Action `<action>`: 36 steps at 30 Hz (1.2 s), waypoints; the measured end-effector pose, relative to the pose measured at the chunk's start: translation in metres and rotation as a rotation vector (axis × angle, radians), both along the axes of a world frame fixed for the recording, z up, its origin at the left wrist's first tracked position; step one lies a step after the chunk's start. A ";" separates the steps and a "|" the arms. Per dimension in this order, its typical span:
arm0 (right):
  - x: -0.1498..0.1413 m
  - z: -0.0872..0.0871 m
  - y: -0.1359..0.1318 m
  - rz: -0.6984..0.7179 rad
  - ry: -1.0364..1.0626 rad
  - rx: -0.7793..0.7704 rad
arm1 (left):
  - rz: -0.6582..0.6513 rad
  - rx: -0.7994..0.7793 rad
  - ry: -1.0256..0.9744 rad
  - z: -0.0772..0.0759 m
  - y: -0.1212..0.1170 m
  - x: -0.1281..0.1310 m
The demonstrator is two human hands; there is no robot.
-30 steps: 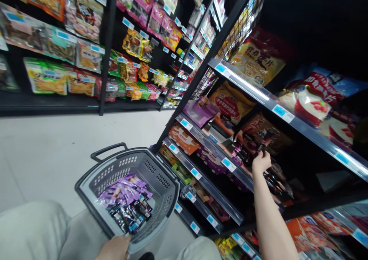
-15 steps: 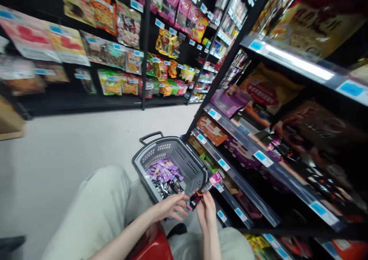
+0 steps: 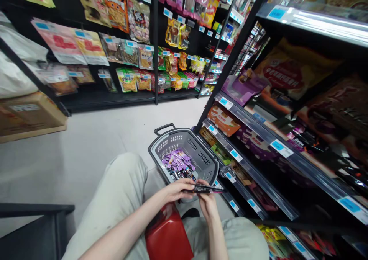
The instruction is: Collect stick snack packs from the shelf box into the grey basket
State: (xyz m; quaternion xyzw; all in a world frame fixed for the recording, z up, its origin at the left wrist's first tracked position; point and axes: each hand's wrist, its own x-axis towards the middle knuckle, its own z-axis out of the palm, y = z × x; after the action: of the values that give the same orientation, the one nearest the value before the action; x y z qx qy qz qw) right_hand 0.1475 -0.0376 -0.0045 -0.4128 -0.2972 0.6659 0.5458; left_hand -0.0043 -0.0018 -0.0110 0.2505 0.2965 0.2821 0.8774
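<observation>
My left hand [image 3: 180,189] and my right hand [image 3: 206,198] both grip a small dark stick packet [image 3: 205,189], held level and almost edge-on to me. The left fingers close on its left end, while the right fingers hold it near the middle. Whether it is one packet or a few stacked together, I cannot tell. Just beyond my hands stands a grey shopping basket [image 3: 208,164] on the floor. Inside it lie a heap of purple stick packets [image 3: 179,159] and several black ones [image 3: 181,174].
Shelves [image 3: 253,124] with bagged and boxed goods rise close on my right. A rack of hanging snack bags [image 3: 126,80] runs along the far side. At left are a cardboard box [image 3: 31,116] and a dark frame [image 3: 34,210]. A red stool [image 3: 168,233] shows between my knees.
My left hand has closed on the packet's left end. The packet has turned from slanted, printed face showing, to level and edge-on. The view has shifted left.
</observation>
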 end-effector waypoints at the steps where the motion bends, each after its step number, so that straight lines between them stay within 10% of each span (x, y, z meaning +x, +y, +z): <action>1: 0.002 0.000 0.000 -0.001 0.020 -0.022 | 0.034 0.055 0.052 0.000 0.001 0.000; 7: 0.034 0.007 0.002 -0.115 0.140 -0.016 | 0.295 0.367 0.300 -0.003 0.012 -0.002; 16: 0.037 0.009 0.003 -0.244 -0.063 0.000 | 0.311 0.785 0.616 0.008 0.013 -0.006; 27: 0.041 -0.005 0.006 -0.302 -0.133 -0.020 | 0.276 0.796 0.586 0.007 0.011 -0.006; 36: 0.044 -0.007 0.007 -0.304 -0.090 -0.024 | 0.239 0.519 0.316 -0.007 0.009 0.001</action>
State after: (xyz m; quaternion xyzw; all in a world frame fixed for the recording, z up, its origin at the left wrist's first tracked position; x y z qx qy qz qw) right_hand 0.1911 -0.0301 -0.0115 -0.4890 -0.2474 0.5600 0.6214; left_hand -0.0035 0.0073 -0.0183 0.4697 0.3744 0.4069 0.6883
